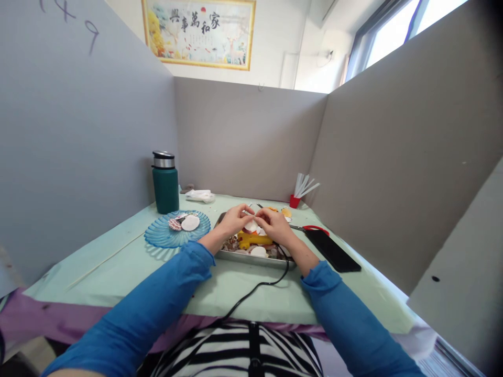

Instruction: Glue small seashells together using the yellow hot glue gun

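Over a metal tray (251, 257) my left hand (234, 220) and my right hand (274, 224) come together, fingertips nearly touching. Both are closed in a pinch on a small white shell (251, 226), mostly covered by the fingers. Under them a yellow glue gun (255, 240) lies across the tray, its black cord (257, 285) running over the table edge towards me. Around the glue gun the tray holds small mixed shells and a round white shell (259, 252) near its front rim.
A blue glass plate (157, 235) with several shells stands left, a green bottle (165, 188) behind it. To the right lie a black phone (334, 251) and red-handled scissors (317, 229). A red cup (294, 201) holds glue sticks (303, 184). Grey partitions (251, 136) enclose the table.
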Demonstrator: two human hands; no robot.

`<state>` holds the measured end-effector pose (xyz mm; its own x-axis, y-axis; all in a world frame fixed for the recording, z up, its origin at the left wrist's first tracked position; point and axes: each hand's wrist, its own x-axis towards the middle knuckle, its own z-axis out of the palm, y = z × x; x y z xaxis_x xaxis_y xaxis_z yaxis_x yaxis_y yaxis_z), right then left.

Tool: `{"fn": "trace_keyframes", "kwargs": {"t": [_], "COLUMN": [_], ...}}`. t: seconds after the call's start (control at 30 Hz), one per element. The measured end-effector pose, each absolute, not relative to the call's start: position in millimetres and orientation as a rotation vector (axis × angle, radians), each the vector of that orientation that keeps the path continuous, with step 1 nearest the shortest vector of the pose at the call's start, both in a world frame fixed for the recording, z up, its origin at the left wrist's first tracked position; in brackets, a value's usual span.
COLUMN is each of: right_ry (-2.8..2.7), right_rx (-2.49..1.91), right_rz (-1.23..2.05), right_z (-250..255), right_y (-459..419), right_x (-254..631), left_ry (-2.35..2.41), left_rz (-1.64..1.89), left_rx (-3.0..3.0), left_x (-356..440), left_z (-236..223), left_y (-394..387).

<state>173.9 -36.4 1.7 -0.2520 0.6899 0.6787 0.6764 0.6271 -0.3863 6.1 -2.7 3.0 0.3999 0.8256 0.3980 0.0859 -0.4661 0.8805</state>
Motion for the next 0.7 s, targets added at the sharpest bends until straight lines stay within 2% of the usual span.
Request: {"fn": "trace_keyframes", "kwargs": {"t": [0.7], "right_ry": [-1.991], "right_rx": [-1.135], "right_rz": [0.005], "right_z": [0.8], "right_y": [-36.4], "right_x": [174.4], "left_ry": [0.837], "left_rz": [1.133], "left_rx": [1.819], "left_x": [6.0], "left_z": [0.9], "left_y": [-1.4]}}
